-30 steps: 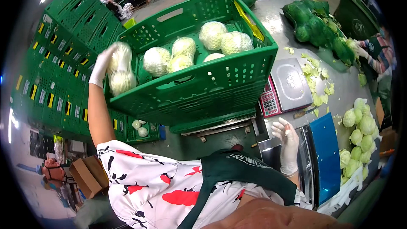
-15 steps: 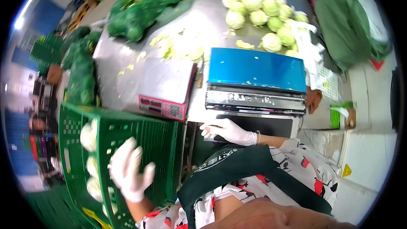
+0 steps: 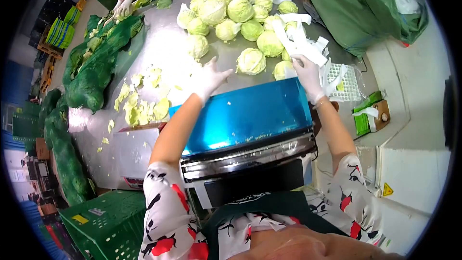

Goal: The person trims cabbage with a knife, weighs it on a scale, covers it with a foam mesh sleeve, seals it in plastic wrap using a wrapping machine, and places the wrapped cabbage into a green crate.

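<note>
My left hand [image 3: 210, 78], in a white glove, reaches over the blue-topped machine [image 3: 250, 110] with thumb and fingers spread, holding nothing. Just beyond its fingertips lies a pale green cabbage [image 3: 197, 46]. My right hand [image 3: 309, 78], gloved too, is at the machine's far right corner. Its bent fingers close on the pile of white strips [image 3: 304, 48] beside the cabbages; the exact grip is partly hidden. Several cabbages [image 3: 240, 10] are heaped on the metal table beyond, some with white wrapping on them. One trimmed cabbage [image 3: 251, 61] sits between my hands.
Loose leaves [image 3: 139, 108] litter the metal table [image 3: 159, 33]. A scale [image 3: 134, 154] stands left of the machine, above a green crate [image 3: 106, 224]. Green net sacks [image 3: 98, 62] lie at left, where another person's gloved hands [image 3: 122, 8] work. A white perforated tray [image 3: 344, 82] is at right.
Both hands have moved forward from the crate and machine front to the cabbages and white strips. The view has shifted right and forward, and another person's hands and sleeves now show more fully.
</note>
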Available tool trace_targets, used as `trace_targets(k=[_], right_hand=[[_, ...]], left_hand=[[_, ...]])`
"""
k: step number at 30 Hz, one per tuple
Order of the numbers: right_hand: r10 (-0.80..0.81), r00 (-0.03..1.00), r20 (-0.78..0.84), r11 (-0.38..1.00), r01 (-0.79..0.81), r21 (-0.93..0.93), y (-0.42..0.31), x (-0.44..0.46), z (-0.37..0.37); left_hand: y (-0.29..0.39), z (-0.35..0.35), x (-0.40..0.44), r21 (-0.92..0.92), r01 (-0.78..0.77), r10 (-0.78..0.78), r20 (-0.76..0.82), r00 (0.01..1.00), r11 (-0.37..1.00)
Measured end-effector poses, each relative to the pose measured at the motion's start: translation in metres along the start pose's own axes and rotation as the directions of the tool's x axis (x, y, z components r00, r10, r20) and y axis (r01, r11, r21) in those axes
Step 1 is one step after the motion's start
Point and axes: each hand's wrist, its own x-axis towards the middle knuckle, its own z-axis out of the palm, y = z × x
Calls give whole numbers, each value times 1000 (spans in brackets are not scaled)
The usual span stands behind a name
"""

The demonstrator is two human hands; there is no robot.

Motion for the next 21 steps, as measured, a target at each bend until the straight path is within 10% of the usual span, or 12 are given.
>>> trace_targets(k=[7,11,14,18,21], right_hand=[[-32,999,-5,909,27,-416,57,128,56],[82,994,-75,879,-107,-464,67,190,74],[88,996,15,875,-70,-479,84,203,88],[18,990,139,858,56,-511,96,201,87],[-76,994,77,862,104,-496,66,196,74]], left_hand=[[65,113,62,357,3,-42,100,994,934],[61,112,73,256,64,-88,84,993,965],[5,118,98,-175,222,-223,12,975,959],[13,73,93,-829,546,-235,511,827,120],[39,47,79,-871,480,142,464,874,-105]])
